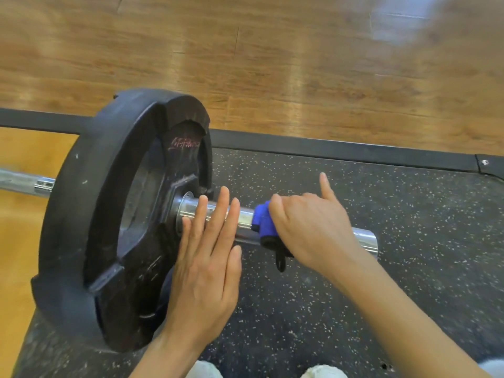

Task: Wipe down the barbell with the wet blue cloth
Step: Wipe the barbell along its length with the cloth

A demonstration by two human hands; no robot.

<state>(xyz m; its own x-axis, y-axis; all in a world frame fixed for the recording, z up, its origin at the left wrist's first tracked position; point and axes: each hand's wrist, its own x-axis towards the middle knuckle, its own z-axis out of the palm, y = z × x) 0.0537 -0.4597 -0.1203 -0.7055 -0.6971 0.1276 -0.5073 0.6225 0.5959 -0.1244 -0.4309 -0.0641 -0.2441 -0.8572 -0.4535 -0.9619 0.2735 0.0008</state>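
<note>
The barbell lies across the view, its chrome sleeve (245,215) sticking out to the right of a big black weight plate (90,214). My left hand (207,257) rests flat with straight fingers over the sleeve, close to the plate. My right hand (311,227) grips the blue cloth (263,223) wrapped around the sleeve further right, with the index finger sticking up. A dark edge of the cloth hangs below the sleeve. The sleeve's end (366,240) shows past my right wrist. Left of the plate, the bar's shaft (24,182) runs out of view.
The plate stands on a black speckled rubber mat (381,268) framed by a black metal border (327,148). Wooden flooring (245,64) lies beyond, and a yellowish wooden platform (16,241) to the left. My shoe tips (321,372) show at the bottom edge.
</note>
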